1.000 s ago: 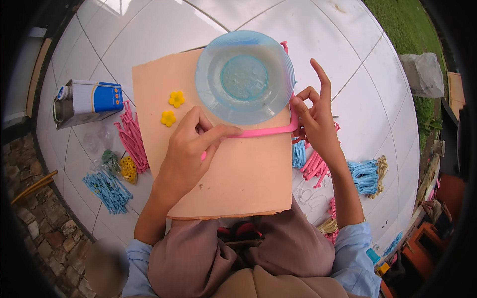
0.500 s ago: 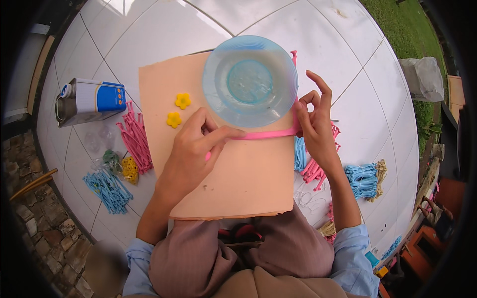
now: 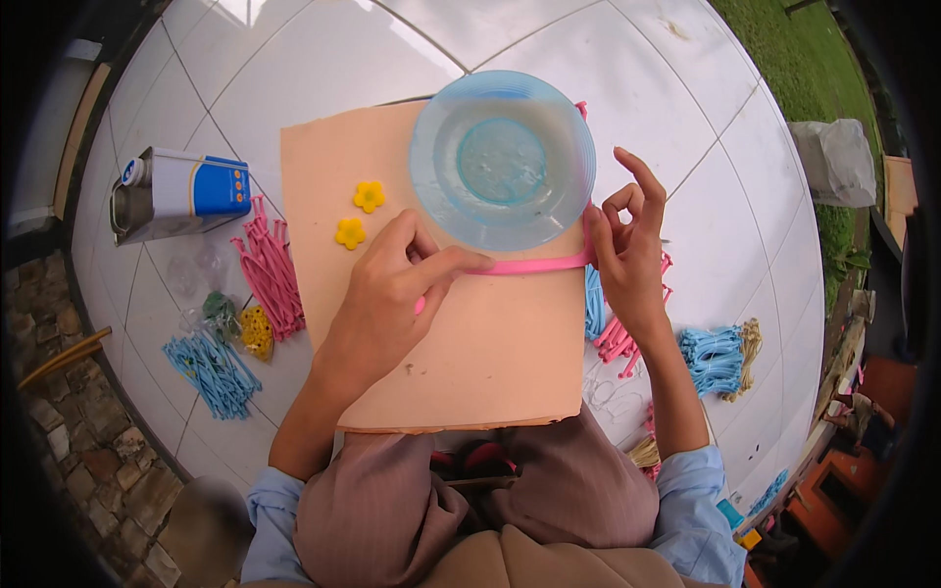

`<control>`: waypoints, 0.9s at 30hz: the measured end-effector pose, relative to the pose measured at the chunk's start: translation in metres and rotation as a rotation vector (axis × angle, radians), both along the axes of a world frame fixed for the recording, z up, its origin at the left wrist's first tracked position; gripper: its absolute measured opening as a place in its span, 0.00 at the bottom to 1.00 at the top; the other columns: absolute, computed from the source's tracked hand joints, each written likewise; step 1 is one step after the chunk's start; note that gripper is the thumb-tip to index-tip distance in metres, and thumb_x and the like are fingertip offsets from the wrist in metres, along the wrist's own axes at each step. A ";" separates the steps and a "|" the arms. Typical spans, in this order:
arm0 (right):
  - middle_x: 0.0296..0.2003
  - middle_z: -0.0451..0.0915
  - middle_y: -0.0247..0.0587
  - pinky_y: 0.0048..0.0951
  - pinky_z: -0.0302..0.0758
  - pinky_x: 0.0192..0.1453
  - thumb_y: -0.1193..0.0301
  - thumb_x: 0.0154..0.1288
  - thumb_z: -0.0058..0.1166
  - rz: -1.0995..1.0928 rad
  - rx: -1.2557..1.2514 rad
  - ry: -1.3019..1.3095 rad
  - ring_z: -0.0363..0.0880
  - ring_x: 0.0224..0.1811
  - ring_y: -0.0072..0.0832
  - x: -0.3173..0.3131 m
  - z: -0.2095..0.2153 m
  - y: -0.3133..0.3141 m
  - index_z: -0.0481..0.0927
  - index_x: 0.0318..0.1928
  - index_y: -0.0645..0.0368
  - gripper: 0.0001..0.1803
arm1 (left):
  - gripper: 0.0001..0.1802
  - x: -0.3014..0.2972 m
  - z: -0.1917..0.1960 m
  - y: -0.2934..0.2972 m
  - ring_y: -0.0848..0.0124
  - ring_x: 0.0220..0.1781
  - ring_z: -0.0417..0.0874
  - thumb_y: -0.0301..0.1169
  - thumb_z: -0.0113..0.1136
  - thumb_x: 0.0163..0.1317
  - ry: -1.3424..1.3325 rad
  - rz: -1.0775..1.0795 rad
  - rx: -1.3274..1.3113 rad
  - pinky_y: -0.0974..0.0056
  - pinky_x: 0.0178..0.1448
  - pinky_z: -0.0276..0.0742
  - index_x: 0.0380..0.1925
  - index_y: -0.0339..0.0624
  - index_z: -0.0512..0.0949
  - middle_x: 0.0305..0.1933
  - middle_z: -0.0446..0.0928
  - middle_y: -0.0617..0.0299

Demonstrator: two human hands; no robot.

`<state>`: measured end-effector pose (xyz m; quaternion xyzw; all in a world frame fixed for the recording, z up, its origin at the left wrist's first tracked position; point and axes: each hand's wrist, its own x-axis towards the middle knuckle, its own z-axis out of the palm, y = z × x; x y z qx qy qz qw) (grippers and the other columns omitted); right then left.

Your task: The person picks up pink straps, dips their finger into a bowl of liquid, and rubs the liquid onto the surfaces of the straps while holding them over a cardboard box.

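Observation:
A pink flexible strip (image 3: 537, 266) runs just below a translucent blue plate (image 3: 428, 167), then bends up along the plate's right side. My left hand (image 3: 387, 284) pinches the strip at its left stretch, and a pink end shows beneath the palm. At the bend my right hand (image 3: 632, 240) pinches it between thumb and a finger, with another finger raised. The plate lies on a peach-coloured board (image 3: 470, 363) over my lap. Two yellow flower-shaped pieces, an upper flower (image 3: 369, 196) and a lower flower (image 3: 350, 233), lie left of the plate.
On the white tiles at left stand a metal can (image 3: 186, 194), a pink strip bundle (image 3: 268, 274), blue strips (image 3: 211, 374) and a bag of small yellow pieces (image 3: 257, 333). More blue bundles (image 3: 713, 360) lie at right. A whitish sack (image 3: 833, 162) sits by the grass.
The board, plate and flowers have shifted slightly right in the picture, the hands with them. A raised finger of my right hand has moved a little. Both hands keep their pinch on the strip.

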<state>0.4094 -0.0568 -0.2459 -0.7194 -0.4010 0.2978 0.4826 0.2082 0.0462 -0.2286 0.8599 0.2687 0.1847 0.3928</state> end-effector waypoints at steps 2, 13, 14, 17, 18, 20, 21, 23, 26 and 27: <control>0.25 0.55 0.30 0.15 0.62 0.24 0.81 0.64 0.45 0.006 0.004 -0.027 0.57 0.20 0.13 0.001 -0.002 0.000 0.54 0.64 0.52 0.29 | 0.19 0.000 0.000 0.001 0.70 0.27 0.66 0.13 0.58 0.45 -0.001 0.002 -0.016 0.68 0.30 0.63 0.35 0.47 0.83 0.25 0.60 0.62; 0.36 0.59 0.41 0.28 0.75 0.33 0.88 0.53 0.45 0.351 -0.160 -0.359 0.68 0.33 0.27 0.009 0.022 0.007 0.64 0.61 0.37 0.37 | 0.17 0.001 0.003 0.000 0.69 0.28 0.68 0.15 0.58 0.46 0.020 0.029 -0.033 0.66 0.32 0.67 0.33 0.48 0.82 0.26 0.61 0.60; 0.37 0.60 0.43 0.32 0.76 0.35 0.87 0.52 0.46 0.388 -0.235 -0.412 0.70 0.34 0.32 0.008 0.027 0.010 0.65 0.60 0.34 0.38 | 0.19 0.001 0.002 0.000 0.70 0.28 0.68 0.13 0.57 0.45 0.023 0.027 -0.046 0.67 0.33 0.67 0.34 0.48 0.83 0.26 0.61 0.61; 0.38 0.61 0.46 0.37 0.78 0.37 0.86 0.52 0.48 0.435 -0.337 -0.474 0.73 0.35 0.37 0.007 0.031 0.013 0.66 0.59 0.31 0.37 | 0.19 0.000 0.002 -0.001 0.69 0.29 0.69 0.13 0.56 0.45 0.027 0.022 -0.031 0.66 0.33 0.69 0.35 0.49 0.82 0.27 0.61 0.61; 0.39 0.61 0.45 0.38 0.78 0.37 0.85 0.53 0.48 0.442 -0.365 -0.481 0.74 0.35 0.37 0.007 0.032 0.013 0.66 0.59 0.31 0.36 | 0.19 0.000 0.002 -0.001 0.69 0.29 0.69 0.13 0.56 0.45 0.026 0.025 -0.030 0.66 0.33 0.69 0.35 0.49 0.82 0.27 0.61 0.61; 0.39 0.61 0.46 0.38 0.78 0.36 0.84 0.53 0.49 0.434 -0.368 -0.474 0.75 0.34 0.38 0.007 0.032 0.013 0.66 0.59 0.32 0.36 | 0.20 0.000 0.002 -0.001 0.69 0.29 0.70 0.14 0.56 0.45 0.026 0.015 -0.014 0.65 0.34 0.69 0.35 0.49 0.82 0.27 0.61 0.60; 0.39 0.62 0.46 0.38 0.78 0.36 0.84 0.53 0.49 0.425 -0.371 -0.465 0.75 0.32 0.38 0.007 0.031 0.013 0.66 0.59 0.32 0.36 | 0.20 0.000 0.002 -0.001 0.69 0.29 0.70 0.14 0.56 0.45 0.026 0.015 -0.014 0.65 0.34 0.69 0.35 0.49 0.82 0.27 0.61 0.60; 0.40 0.62 0.46 0.38 0.78 0.36 0.84 0.53 0.49 0.429 -0.366 -0.474 0.76 0.33 0.39 0.008 0.030 0.013 0.66 0.59 0.32 0.36 | 0.14 0.001 0.002 -0.002 0.67 0.29 0.70 0.17 0.58 0.47 0.020 0.030 -0.005 0.64 0.34 0.69 0.32 0.47 0.81 0.26 0.61 0.60; 0.41 0.62 0.47 0.38 0.79 0.36 0.85 0.53 0.48 0.432 -0.368 -0.477 0.76 0.33 0.39 0.008 0.031 0.013 0.65 0.60 0.32 0.37 | 0.13 0.001 0.002 -0.002 0.67 0.29 0.70 0.17 0.58 0.47 0.028 0.027 -0.001 0.64 0.34 0.69 0.32 0.47 0.81 0.26 0.61 0.60; 0.41 0.62 0.47 0.38 0.79 0.36 0.85 0.53 0.47 0.431 -0.375 -0.471 0.76 0.33 0.40 0.008 0.031 0.012 0.65 0.60 0.32 0.37 | 0.13 0.001 0.002 -0.002 0.67 0.29 0.70 0.17 0.58 0.47 0.027 0.027 -0.001 0.64 0.34 0.69 0.32 0.47 0.81 0.26 0.61 0.60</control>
